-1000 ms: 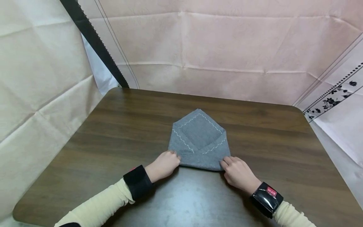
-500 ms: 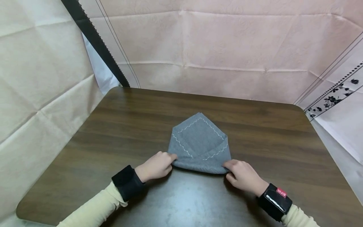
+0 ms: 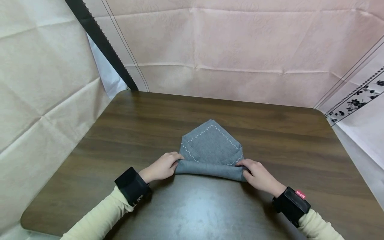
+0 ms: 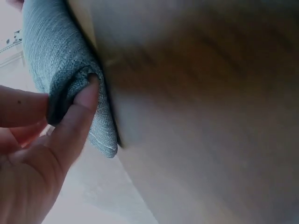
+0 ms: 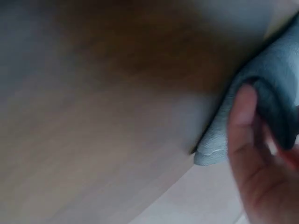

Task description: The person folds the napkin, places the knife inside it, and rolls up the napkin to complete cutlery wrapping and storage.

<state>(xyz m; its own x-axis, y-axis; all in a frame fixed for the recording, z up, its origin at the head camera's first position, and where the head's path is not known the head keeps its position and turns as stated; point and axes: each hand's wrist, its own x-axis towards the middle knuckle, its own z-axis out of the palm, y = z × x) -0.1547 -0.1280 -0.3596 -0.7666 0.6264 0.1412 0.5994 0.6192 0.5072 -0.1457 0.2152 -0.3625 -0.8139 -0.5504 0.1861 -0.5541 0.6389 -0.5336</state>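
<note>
- Two hands pinch the rolled near edge of a grey cloth (image 3: 211, 150), centre of frame: left hand (image 3: 162, 166), right hand (image 3: 259, 176).
- Cloth lies on the brown bench (image 3: 270, 133).

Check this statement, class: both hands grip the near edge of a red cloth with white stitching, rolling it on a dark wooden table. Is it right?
One detail is wrong: the cloth is grey, not red, as the head view shows. The rest holds: the left hand and right hand grip its rolled near edge on the dark wooden table, and the white stitching is there.
</note>
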